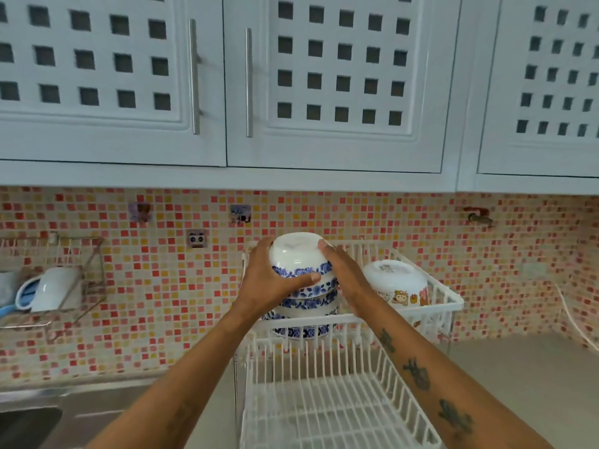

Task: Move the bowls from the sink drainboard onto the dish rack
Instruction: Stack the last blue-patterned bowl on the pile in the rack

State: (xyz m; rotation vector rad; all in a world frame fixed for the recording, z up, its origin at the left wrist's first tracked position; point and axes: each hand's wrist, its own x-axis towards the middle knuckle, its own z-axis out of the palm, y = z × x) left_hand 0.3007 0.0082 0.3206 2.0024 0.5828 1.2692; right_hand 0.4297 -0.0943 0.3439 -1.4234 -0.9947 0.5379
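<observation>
Top bowl [299, 254] upside down, foot up, capping a stack [304, 306] of blue-patterned bowls on the upper tier of the white rack [431, 296]. Clasped from both sides: left hand [269, 280] curled over the near-left wall, thumb laid across the blue band; right hand [343, 270] flat against the right wall, fingers pointing up toward the foot. Both forearms stretched forward and up from the bottom edge, converging on the bowl.

Just right of the right hand, apart from it, another upturned bowl [397, 283] with a cartoon print, on the same tier near the rack's right rail. Behind the hands, rack back rail and mosaic wall [356, 218] close. Above, open room up to the cupboards [227, 92]. Below the hands, front rail of the upper tier, then the lower tier [330, 413], bare wire. Right of the rack, table [518, 384] free up to the corner. Far left of the left hand, a wall basket [64, 280] holding a blurred white item; below it, sink edge [29, 413] at lower left.
</observation>
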